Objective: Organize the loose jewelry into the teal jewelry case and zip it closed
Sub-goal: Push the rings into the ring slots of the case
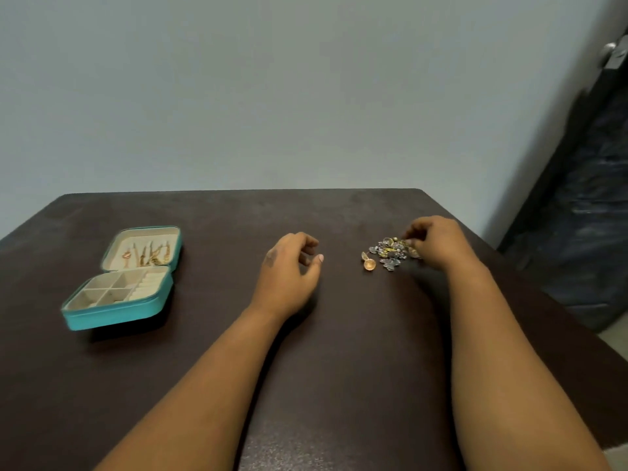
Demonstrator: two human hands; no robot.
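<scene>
The teal jewelry case (112, 316) lies open on the left of the dark table (339, 351). Its cream lid holds several hanging gold pieces, and its base has small compartments and ring rolls. A pile of loose gold and silver jewelry (387, 254) sits at the right, with a round gold piece (369, 265) at its left edge. My right hand (438, 244) rests on the pile's right side, fingertips pinched among the pieces; what it grips is hidden. My left hand (289, 266) hovers at the table's middle, fingers curled and apart, holding nothing.
A pale wall stands behind the table's far edge. To the right of the table stands a dark door with a metal knob (610, 51), and dark bags are stacked below it.
</scene>
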